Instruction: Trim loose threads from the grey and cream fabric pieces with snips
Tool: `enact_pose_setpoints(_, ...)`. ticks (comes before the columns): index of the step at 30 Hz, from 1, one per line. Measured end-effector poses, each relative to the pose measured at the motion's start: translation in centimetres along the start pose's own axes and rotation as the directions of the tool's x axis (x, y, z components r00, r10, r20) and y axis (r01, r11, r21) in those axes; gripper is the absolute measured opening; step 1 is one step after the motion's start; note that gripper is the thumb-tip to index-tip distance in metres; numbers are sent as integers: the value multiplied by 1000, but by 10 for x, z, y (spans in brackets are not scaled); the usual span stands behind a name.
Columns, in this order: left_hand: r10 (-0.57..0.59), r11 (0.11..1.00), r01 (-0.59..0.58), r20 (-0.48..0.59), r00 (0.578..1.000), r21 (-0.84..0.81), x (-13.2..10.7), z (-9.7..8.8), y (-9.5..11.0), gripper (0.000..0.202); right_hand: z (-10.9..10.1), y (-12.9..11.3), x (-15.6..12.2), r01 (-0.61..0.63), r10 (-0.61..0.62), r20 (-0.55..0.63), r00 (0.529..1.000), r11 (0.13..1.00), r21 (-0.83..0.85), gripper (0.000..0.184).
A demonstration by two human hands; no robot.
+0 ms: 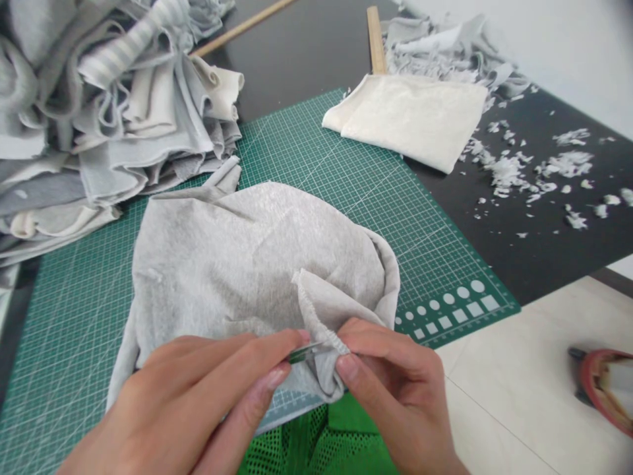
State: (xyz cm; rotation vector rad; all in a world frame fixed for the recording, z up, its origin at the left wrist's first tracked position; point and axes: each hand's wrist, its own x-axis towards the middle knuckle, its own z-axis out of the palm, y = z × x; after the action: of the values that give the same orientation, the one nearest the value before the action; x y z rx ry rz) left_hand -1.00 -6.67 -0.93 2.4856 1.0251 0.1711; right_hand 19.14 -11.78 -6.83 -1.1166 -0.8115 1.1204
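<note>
my left hand (188, 396) pinches a green seam ripper (301, 355). my right hand (395, 389) pinches the hem (326, 336) of the gray cloth (247, 257), which lies at twelve o'clock on the green cutting mat (361, 198). if the ripper slips, it could poke me.

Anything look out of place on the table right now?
White fluffy scraps lie scattered over the black tabletop, right of the green cutting mat, loose rather than gathered like the piled fabric offcuts.

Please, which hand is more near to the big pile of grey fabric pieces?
Left. The left hand is below and to the right of the grey fabric pile; the right hand is farther right, beyond the left hand.
</note>
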Motion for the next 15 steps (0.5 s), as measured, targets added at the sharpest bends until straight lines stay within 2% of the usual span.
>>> enact_pose_setpoints(7,8,1000,-8,40,999,-13,-7,0,-4,51,0,0,0,44,-45,-11,999,998,-53,22)
enact_pose_setpoints(12,70,997,-70,-9,997,23,-6,1,-2,60,2,0,-1,66,-66,-13,998,997,-38,23)
enact_pose_setpoints(15,78,996,-79,8,997,37,-4,3,-1,58,2,0,-1,80,-80,-8,997,996,-31,24)
